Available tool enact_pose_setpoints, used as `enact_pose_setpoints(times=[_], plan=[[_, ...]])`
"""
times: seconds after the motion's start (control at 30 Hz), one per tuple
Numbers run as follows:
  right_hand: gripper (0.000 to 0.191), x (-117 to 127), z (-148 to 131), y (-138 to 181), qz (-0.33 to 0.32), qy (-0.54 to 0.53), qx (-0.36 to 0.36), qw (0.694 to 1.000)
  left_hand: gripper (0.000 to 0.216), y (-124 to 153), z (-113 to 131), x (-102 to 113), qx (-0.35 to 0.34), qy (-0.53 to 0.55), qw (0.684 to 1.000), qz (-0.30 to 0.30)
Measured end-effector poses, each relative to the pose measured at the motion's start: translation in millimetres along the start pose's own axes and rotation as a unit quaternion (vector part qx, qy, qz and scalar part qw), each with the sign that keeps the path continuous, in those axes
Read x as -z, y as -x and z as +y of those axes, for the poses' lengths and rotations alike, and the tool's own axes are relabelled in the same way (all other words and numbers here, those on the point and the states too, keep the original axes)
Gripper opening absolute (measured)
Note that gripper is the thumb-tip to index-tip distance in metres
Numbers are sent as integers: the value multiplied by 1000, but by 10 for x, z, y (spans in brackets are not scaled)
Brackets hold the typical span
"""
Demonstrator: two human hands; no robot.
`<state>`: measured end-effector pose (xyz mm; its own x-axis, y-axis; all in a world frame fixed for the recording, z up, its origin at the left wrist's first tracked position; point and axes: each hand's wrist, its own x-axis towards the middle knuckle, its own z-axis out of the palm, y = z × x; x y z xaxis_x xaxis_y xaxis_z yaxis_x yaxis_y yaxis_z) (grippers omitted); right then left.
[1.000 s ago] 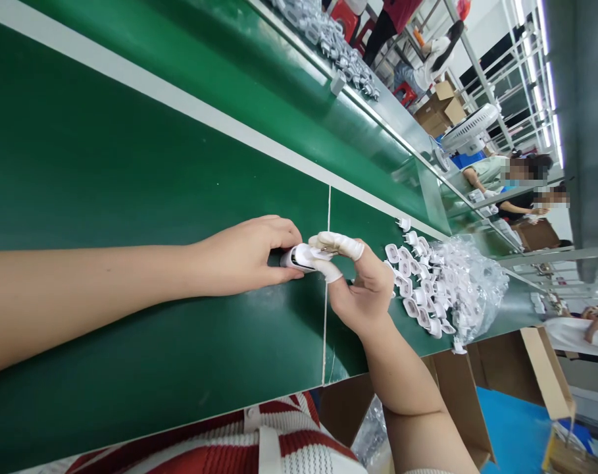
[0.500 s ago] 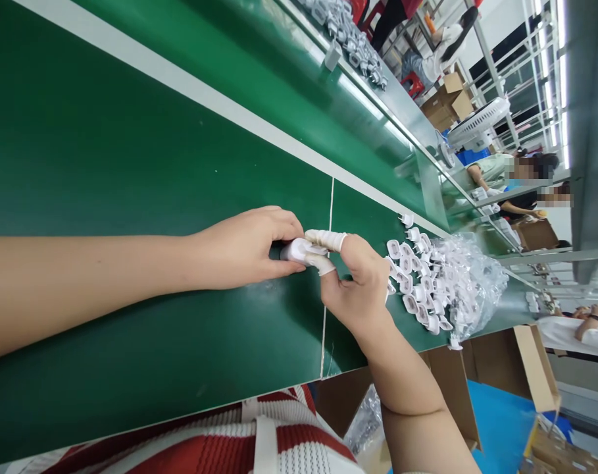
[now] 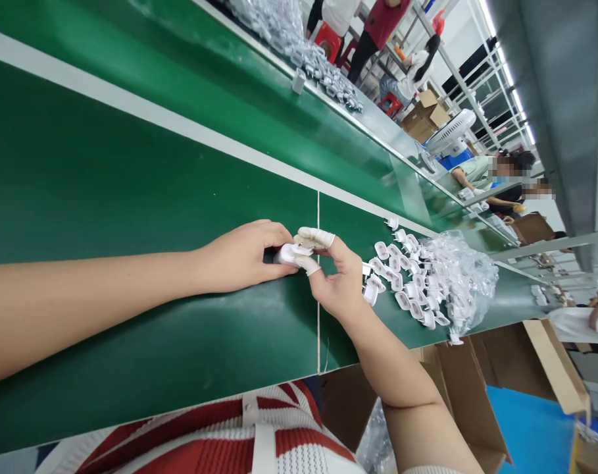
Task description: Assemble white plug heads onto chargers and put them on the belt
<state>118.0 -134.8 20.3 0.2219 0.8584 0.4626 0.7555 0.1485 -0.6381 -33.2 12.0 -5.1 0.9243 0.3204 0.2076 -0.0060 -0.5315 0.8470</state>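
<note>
Above the green bench, my left hand (image 3: 247, 257) pinches the body of a white plug adapter (image 3: 285, 255) between thumb and fingers. From the other side my right hand (image 3: 341, 273) closes on the pin end of that adapter. White finger cots (image 3: 312, 237) cover its thumb and forefinger. The fingers partly hide the adapter, so its pins show only in part. Just beyond my right hand lies a heap of loose white plug adapters (image 3: 396, 282), a few of them close to my knuckles.
A clear plastic bag (image 3: 469, 283) spills adapters at the heap's right end. Below the bench edge stand an open cardboard box (image 3: 456, 388) and a blue sheet (image 3: 530, 421). A raised shelf (image 3: 377, 141) behind holds more grey-looking parts (image 3: 328, 79). Co-workers sit farther off.
The camera view has turned a little, shifting the scene. Both hands stay on the adapter; several adapters beside my right hand show more fully now.
</note>
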Motion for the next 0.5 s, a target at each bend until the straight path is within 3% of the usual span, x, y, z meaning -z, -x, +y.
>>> enact_pose_setpoints(times=[0.07,0.17,0.33,0.5], plan=[[50,-15,65,1,-9,-79,-20,997,40,8,2,4,-3,6,1000,-1],[69,1,129,-4,-35,-152,-20,987,45,43,17,28,45,68,997,-1],[71,71,96,1,-36,-133,1,990,47,73,102,108,124,277,951,-54],[76,126,39,4,-29,-75,115,990,36,44,193,100,145,375,910,-105]])
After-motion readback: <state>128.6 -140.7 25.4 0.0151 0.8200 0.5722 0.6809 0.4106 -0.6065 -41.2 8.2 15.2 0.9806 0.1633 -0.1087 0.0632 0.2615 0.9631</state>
